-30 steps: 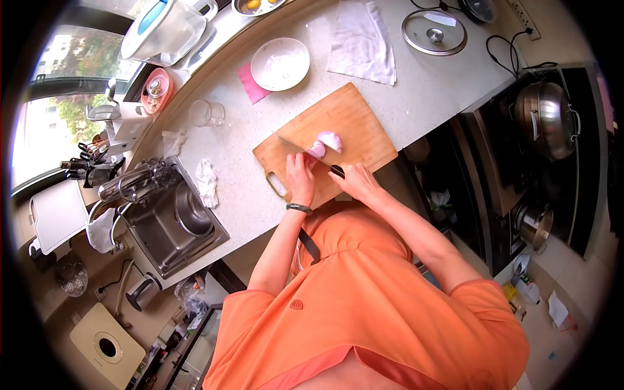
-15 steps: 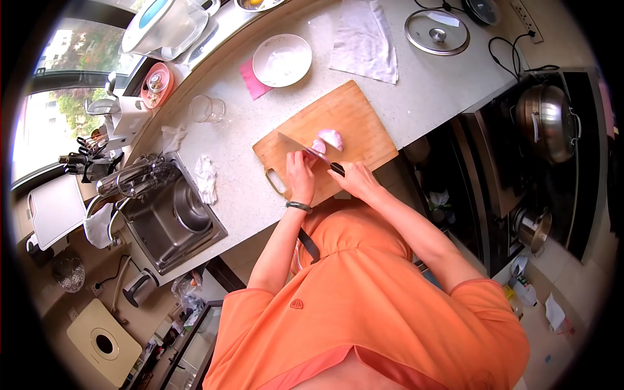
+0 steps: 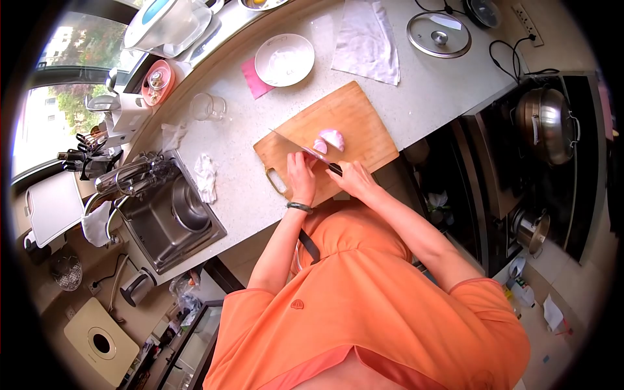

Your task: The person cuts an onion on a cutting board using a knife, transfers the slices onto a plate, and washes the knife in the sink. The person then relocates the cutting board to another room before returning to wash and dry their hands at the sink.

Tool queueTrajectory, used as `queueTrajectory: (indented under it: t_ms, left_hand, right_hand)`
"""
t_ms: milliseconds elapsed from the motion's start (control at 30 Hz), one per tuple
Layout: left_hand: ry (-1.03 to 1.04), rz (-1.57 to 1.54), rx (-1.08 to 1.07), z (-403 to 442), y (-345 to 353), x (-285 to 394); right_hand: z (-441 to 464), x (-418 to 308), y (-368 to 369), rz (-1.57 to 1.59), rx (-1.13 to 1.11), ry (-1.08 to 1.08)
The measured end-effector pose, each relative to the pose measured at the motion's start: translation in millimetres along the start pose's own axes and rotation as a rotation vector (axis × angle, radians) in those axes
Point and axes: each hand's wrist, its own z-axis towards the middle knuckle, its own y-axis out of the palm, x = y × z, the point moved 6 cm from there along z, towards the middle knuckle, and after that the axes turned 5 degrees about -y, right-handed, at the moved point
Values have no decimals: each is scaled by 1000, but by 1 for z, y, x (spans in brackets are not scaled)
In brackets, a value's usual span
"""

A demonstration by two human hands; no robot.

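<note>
A kitchen knife [image 3: 335, 169] is in my right hand [image 3: 357, 180], its fingers closed around the black handle. The blade points up and left across the wooden cutting board [image 3: 354, 104]. My left hand [image 3: 301, 177] is closed at the near side of the blade, fingertips down on a piece of red onion that they largely hide. Just beyond the blade lie a larger red onion piece [image 3: 333, 138] and a smaller one [image 3: 320, 145].
A white bowl [image 3: 285, 60] stands behind the board, partly over a pink cloth [image 3: 255, 79]. A white cloth [image 3: 367, 45] and a glass lid [image 3: 439, 34] lie farther right. Left are a glass cup [image 3: 208, 107] and the sink [image 3: 162, 237]. A wok [image 3: 545, 125] sits on the stove.
The knife blade has tilted slightly, its tip shifting up and left. Both hands stay in nearly the same place, and the onion pieces beyond the blade have not visibly moved.
</note>
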Motion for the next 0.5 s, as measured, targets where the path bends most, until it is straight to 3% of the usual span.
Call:
queueTrajectory:
  t_ms: [300, 500]
  left_hand:
    - [-27, -17, 12, -1, -2, 0]
    - [-20, -1, 15, -1, -1, -2]
  right_hand:
    - [-20, -30, -36, -19, -49, -3]
    - [-5, -10, -7, -65, -49, 7]
